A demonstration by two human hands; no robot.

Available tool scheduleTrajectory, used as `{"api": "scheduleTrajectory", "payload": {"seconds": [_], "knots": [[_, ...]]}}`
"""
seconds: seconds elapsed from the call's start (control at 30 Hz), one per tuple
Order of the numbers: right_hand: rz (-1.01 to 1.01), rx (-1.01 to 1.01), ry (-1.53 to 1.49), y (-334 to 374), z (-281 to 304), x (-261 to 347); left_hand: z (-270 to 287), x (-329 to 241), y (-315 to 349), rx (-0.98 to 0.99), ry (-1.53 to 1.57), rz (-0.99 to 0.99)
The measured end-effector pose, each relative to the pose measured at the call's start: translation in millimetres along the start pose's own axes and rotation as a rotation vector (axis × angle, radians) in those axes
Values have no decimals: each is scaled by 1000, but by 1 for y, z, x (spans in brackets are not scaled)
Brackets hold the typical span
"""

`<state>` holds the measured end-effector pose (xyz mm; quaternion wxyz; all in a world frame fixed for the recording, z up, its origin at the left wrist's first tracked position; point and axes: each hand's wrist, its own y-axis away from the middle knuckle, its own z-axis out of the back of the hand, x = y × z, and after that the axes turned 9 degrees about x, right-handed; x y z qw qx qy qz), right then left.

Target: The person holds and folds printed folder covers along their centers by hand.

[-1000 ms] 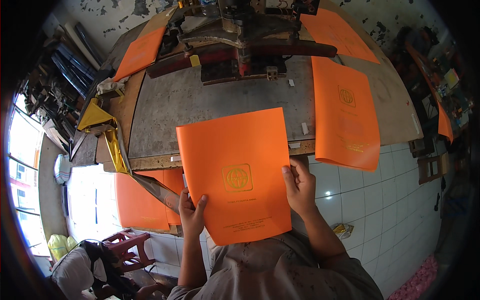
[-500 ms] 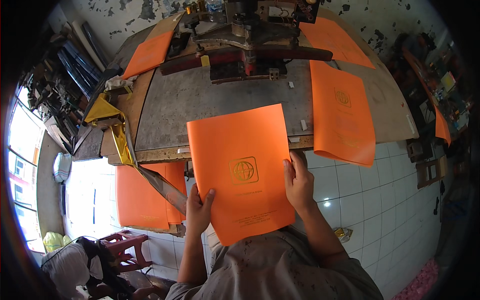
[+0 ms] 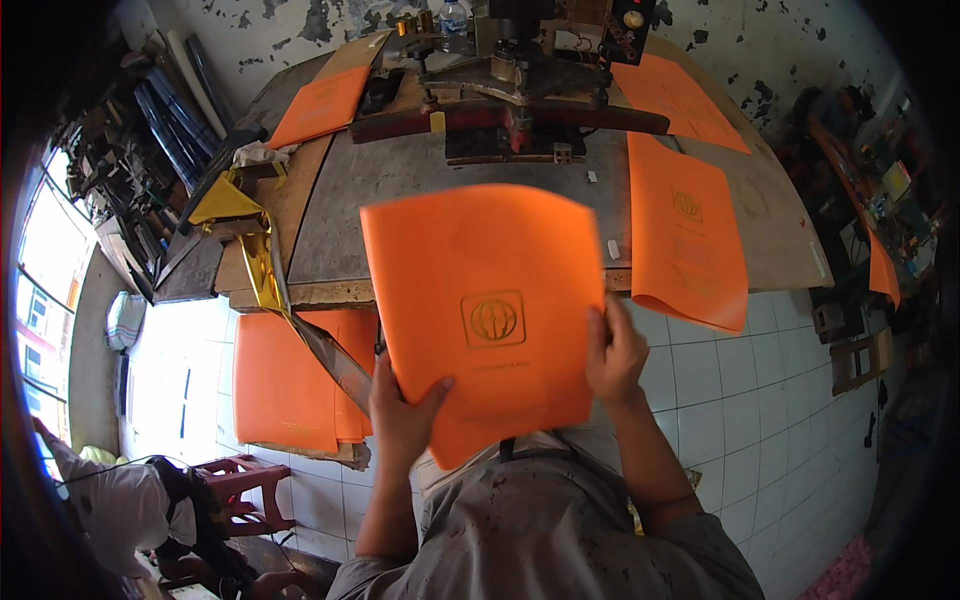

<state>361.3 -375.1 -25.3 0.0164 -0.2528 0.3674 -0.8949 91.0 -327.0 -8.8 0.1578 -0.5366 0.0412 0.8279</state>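
Note:
An orange folder [image 3: 480,390] with a gold globe emblem is held up in front of my body, its top edge bowed. At its left edge my left hand [image 3: 402,410] is closed, thumb on the front and fingers behind. My right hand [image 3: 615,350] pinches the right edge in the same way. Beyond the folder stands a metal table [image 3: 340,220] with a heavy dark press [image 3: 510,110] over its far part. Another orange folder [image 3: 690,230] with a gold emblem lies at the table's right, overhanging the front edge.
More orange folders lie at the far left [image 3: 320,103] and far right [image 3: 675,100]. A gold foil strip [image 3: 262,265] hangs off the left side, above stacked orange sheets [image 3: 285,385]. At lower left, a person [image 3: 130,500] is beside a red stool [image 3: 245,490].
The folder has tilted and its top edge now bows. My right hand has shifted slightly right. The whole view has moved a little, bringing more of the press into sight.

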Motion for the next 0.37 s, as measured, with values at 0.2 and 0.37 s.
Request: {"api": "scheduleTrajectory", "payload": {"seconds": [0.2, 0.37], "knots": [[-133, -41, -65, -29, -11, -5, 3, 26, -28, 308, 465, 108], [-159, 70, 15, -17, -22, -16, -9, 37, -14, 232, 188, 138]]}}
